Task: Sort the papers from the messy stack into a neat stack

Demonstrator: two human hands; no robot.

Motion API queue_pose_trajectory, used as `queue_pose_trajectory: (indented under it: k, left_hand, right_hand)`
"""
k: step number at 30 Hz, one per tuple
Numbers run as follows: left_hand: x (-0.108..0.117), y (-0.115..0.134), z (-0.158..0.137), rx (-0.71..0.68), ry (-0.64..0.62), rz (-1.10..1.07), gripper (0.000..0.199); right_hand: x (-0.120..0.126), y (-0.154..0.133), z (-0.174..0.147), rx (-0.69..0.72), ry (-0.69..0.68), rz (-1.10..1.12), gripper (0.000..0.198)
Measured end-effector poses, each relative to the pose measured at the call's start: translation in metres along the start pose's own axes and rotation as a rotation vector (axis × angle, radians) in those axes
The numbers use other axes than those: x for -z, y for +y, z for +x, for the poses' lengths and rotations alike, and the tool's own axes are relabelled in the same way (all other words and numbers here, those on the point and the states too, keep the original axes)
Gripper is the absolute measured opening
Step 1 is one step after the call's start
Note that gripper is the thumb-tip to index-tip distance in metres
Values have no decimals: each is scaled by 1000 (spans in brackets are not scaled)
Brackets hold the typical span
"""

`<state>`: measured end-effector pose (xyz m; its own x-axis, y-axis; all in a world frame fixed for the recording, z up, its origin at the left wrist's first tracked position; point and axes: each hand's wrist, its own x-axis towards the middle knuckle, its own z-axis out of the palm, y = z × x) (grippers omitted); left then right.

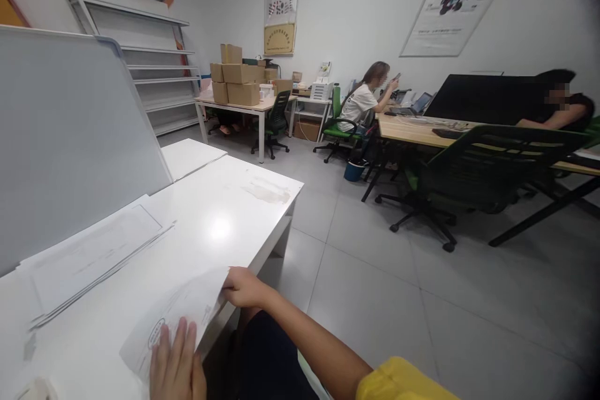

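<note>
A thin white sheet of paper with an oval printed mark lies at the near edge of the white table. My left hand rests flat on it, fingers stretched out beside the oval. With fingers closed, my right hand pinches the sheet's far right corner at the table's edge. That corner looks slightly raised. The near end of the sheet is hidden under my left hand.
A stack of papers lies at the left, before a grey upright panel. A white object shows at the bottom left corner. Beyond are cardboard boxes, a green-and-black chair and two seated people at a wooden desk.
</note>
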<state>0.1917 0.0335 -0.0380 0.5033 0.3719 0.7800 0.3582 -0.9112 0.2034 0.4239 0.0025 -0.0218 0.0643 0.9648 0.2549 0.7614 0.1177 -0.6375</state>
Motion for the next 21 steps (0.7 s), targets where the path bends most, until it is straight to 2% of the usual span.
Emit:
queue_pose_trajectory:
  k: [2, 5, 9, 12, 16, 18, 20, 21]
  left_hand:
    - [-4, 1, -4, -54, -54, 69, 75]
    - [-8, -5, -13, -106, -124, 168, 76]
    - [-5, -21, -11, -234, -196, 200, 78]
    - [2, -32, 1, -331, -260, 149, 70]
    - [12, -46, 15, -332, -331, 171, 44]
    - [16, -52, 16, -304, -361, 214, 40]
    - [21, -54, 12, -309, -372, 219, 40]
    - [24, -54, 8, -320, -365, 205, 41]
  right_hand:
    - [0, -2, -1, -67, 31, 53, 27]
    - [1, -4, -1, -79, 43, 85, 31]
    - [5, -3, 3, -101, 44, 150, 23]
    - [8, -4, 3, -136, 45, 216, 19]
    - [15, -7, -4, -63, 14, 269, 26]
    - [17, -8, -9, -58, 21, 376, 30]
    - [18, -10, -14, -129, 104, 527, 32]
    - [17, -10, -17, -207, 187, 601, 32]
